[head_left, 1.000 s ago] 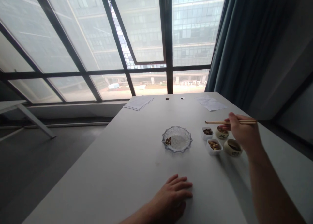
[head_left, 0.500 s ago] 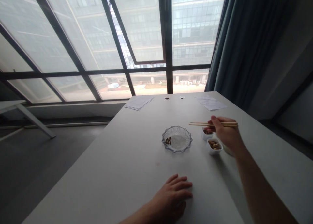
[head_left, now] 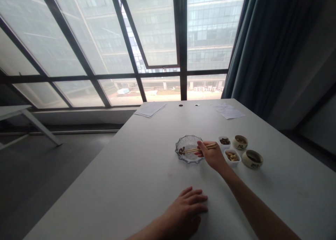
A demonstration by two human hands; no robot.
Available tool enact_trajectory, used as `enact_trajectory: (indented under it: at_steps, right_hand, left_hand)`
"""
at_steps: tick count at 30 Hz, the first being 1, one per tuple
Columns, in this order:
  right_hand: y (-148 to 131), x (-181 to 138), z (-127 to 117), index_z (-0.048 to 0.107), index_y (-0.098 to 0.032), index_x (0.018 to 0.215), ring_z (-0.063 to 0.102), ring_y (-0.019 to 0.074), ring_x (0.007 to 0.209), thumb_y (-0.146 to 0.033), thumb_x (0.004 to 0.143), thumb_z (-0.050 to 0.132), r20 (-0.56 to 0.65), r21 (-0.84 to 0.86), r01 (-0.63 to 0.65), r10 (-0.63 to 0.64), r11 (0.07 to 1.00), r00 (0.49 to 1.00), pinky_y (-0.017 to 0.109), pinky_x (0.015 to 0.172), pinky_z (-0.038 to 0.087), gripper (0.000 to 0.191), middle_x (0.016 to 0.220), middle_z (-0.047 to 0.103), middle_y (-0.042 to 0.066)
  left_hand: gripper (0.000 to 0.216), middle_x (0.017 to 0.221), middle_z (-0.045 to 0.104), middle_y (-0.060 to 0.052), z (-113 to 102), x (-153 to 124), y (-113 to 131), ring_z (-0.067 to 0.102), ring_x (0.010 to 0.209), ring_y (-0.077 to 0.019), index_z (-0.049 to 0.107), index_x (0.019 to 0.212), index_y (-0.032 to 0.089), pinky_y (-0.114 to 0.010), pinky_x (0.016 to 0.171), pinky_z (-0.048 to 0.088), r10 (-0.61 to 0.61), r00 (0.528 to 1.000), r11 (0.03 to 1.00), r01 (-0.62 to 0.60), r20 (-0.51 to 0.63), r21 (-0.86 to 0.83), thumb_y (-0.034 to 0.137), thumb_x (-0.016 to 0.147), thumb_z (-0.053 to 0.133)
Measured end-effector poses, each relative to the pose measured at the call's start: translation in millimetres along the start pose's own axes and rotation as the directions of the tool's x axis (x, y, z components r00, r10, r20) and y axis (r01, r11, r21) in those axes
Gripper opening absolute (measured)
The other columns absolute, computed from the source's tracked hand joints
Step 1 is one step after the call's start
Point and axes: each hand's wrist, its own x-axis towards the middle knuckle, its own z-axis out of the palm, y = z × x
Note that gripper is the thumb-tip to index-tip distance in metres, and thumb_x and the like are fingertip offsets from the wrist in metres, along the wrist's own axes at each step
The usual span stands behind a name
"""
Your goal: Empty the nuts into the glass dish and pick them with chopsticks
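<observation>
My right hand is closed around a pair of wooden chopsticks, held over the right rim of a clear glass dish. The chopstick tips reach a few small dark brown pieces at the dish's left side; whether they pinch one I cannot tell. My left hand rests on the table in front of the dish, fingers spread, with nothing in it. Right of the dish, a white tub contains dark reddish-brown pieces. Nearer to me, another white tub holds tan pieces.
Two beige pots, a farther one and a nearer one, stand right of the tubs on the white table. Papers lie at the far left and far right. Windows and a dark curtain rise behind.
My right hand has moved left with the chopsticks, from above the tubs to the glass dish. Both pots have come into clear view. My left hand stays in place.
</observation>
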Motion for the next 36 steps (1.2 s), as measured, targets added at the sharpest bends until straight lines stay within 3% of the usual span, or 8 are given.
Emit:
enact_trajectory:
  at_steps: [12,21,24,27,32,36]
  right_hand:
    - [-10.9,-12.2,2.8,0.067,-0.017,0.070,0.072,0.0217,0.060,-0.052,0.094,0.057,0.091,-0.196,0.136,-0.120,0.971,0.989,0.026,0.052,0.050,0.044,0.063,0.072,0.006]
    - [-19.1,-15.0,4.5,0.064,-0.018,0.069,0.063,0.0160,0.047,-0.055,0.098,0.049,0.035,-0.259,0.188,-0.186,0.947,0.982,0.025,0.049,0.046,0.049,0.054,0.066,0.003]
    - [-33.5,-11.9,-11.8,0.066,-0.017,0.073,0.065,0.0171,0.049,-0.059,0.096,0.051,-0.031,-0.258,0.178,-0.193,0.950,0.981,0.025,0.048,0.048,0.050,0.056,0.068,0.004]
    - [-52.9,-8.1,-42.2,0.069,-0.016,0.075,0.070,0.0193,0.051,-0.061,0.092,0.057,-0.176,-0.252,0.148,-0.196,0.956,0.965,0.026,0.048,0.053,0.049,0.060,0.071,0.007]
    - [-69.7,-1.7,-102.7,0.069,-0.018,0.073,0.071,0.0224,0.049,-0.056,0.087,0.066,-0.466,-0.227,0.077,-0.177,0.971,0.867,0.028,0.046,0.058,0.041,0.058,0.071,0.008]
    - [-62.3,5.1,-132.6,0.069,-0.019,0.068,0.071,0.0246,0.048,-0.050,0.085,0.068,-0.549,-0.291,0.006,-0.172,0.957,0.818,0.030,0.043,0.059,0.035,0.059,0.072,0.009]
  left_hand:
    - [0.036,0.149,0.053,0.004,-3.3,0.7,0.8,0.039,0.145,-0.0195,0.057,0.126,0.033,-0.044,0.125,0.018,0.000,1.000,1.000,0.000,0.014,-0.002,0.023,0.091,0.054]
    - [0.036,0.150,0.053,0.005,-0.7,-0.6,-0.6,0.039,0.145,-0.0191,0.057,0.126,0.033,-0.044,0.125,0.018,0.009,1.000,1.000,-0.009,0.005,0.002,0.023,0.091,0.054]
    - [0.036,0.150,0.053,0.005,-0.2,-0.2,-1.3,0.040,0.145,-0.0191,0.057,0.125,0.033,-0.043,0.125,0.018,0.013,1.000,1.000,-0.013,0.005,0.000,0.023,0.090,0.055]
    - [0.035,0.149,0.053,0.004,1.0,-0.7,-2.1,0.040,0.145,-0.0192,0.057,0.125,0.033,-0.043,0.125,0.018,0.009,1.000,1.000,-0.009,-0.004,-0.004,0.023,0.091,0.055]
    - [0.035,0.148,0.054,0.005,0.3,-1.3,-1.4,0.040,0.145,-0.0186,0.057,0.125,0.034,-0.043,0.125,0.018,0.005,1.000,1.000,-0.005,-0.010,-0.011,0.023,0.092,0.054]
    - [0.036,0.149,0.054,0.005,-1.4,-0.3,0.0,0.039,0.145,-0.0184,0.057,0.126,0.035,-0.043,0.125,0.018,-0.005,1.000,1.000,0.005,0.006,-0.013,0.024,0.092,0.054]
